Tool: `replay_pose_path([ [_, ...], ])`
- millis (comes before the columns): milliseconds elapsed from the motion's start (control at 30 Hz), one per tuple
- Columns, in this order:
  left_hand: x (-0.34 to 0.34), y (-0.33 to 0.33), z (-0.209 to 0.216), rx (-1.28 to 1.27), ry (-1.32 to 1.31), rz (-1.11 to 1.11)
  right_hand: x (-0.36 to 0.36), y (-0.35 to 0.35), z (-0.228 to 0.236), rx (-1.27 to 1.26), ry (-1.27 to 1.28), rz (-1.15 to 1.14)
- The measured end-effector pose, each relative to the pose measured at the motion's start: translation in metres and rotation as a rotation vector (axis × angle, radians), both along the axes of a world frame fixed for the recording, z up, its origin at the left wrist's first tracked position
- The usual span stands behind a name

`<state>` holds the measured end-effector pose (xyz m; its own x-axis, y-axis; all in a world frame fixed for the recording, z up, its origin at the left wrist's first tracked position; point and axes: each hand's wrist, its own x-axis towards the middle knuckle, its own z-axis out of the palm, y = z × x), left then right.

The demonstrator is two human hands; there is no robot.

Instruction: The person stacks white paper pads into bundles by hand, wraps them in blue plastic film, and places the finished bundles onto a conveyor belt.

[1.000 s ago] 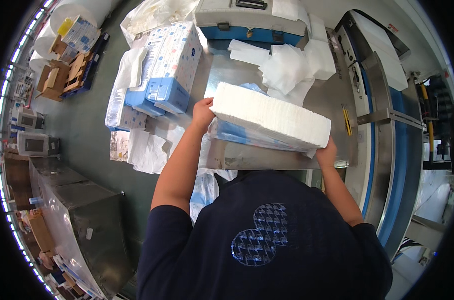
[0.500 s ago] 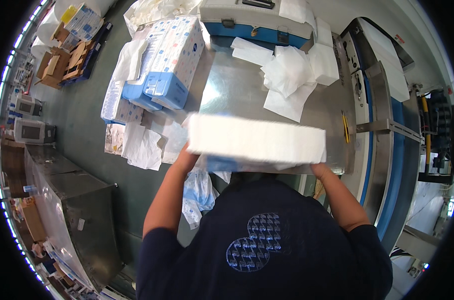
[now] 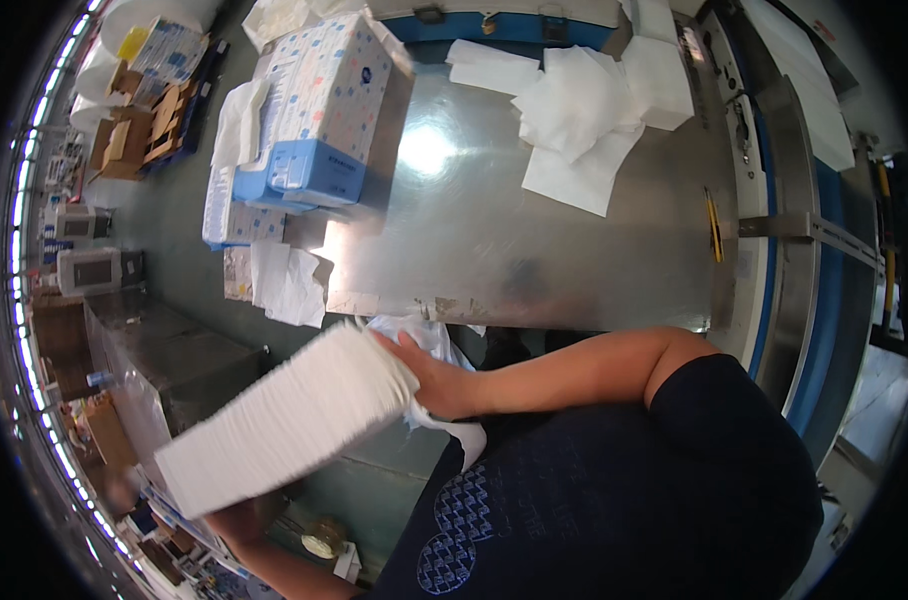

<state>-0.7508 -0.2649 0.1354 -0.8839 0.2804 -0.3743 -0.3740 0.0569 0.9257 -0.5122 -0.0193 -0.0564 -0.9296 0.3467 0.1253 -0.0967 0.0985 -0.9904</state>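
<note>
A long stack of white paper towels [image 3: 284,415], its sheet edges facing up, is held between my two hands in front of my body on the left. My right hand [image 3: 439,380] reaches across and closes round its far right end, the thumb along the side. My left hand [image 3: 236,522] is under the near left end; most of its fingers are hidden behind the stack. A loose white sheet [image 3: 462,432] droops below my right wrist.
Blue-and-white printed packs [image 3: 319,110] stand at the table's left. Crumpled white sheets [image 3: 574,110] and a white stack [image 3: 659,80] lie farther back on the metal table [image 3: 454,260]. A yellow cutter [image 3: 714,225] lies at right. A metal cabinet [image 3: 164,345] stands left.
The stack has moved off the table's front edge to the left and toward me, turning from level to slanted. Both hands went with it, and my body has turned left.
</note>
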Motion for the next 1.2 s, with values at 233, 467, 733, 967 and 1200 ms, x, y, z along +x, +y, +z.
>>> replay_pose_path([
  [233, -0.019, 0.146, -0.073, -0.405, 0.023, -0.509, 0.070, 0.120, 0.002, -0.527, -0.603, -0.356],
  [467, -0.009, 0.298, -0.229, -1.069, -0.014, -1.167, 0.163, 0.152, -0.061, -0.073, -1.034, -0.707],
  [733, 0.022, 0.331, -0.226, -0.541, 0.084, -1.093, 0.178, 0.085, -0.056, -0.575, -0.511, -1.252],
  [967, 0.004, 0.312, -0.212, -0.346, 0.047, -1.129, 0.139, 0.121, -0.044, -0.185, -0.522, -1.044],
  [1200, 0.008, 0.275, -0.207, -0.197, -0.271, -0.903, 0.119, 0.220, -0.056, 0.045, -0.669, -1.070],
])
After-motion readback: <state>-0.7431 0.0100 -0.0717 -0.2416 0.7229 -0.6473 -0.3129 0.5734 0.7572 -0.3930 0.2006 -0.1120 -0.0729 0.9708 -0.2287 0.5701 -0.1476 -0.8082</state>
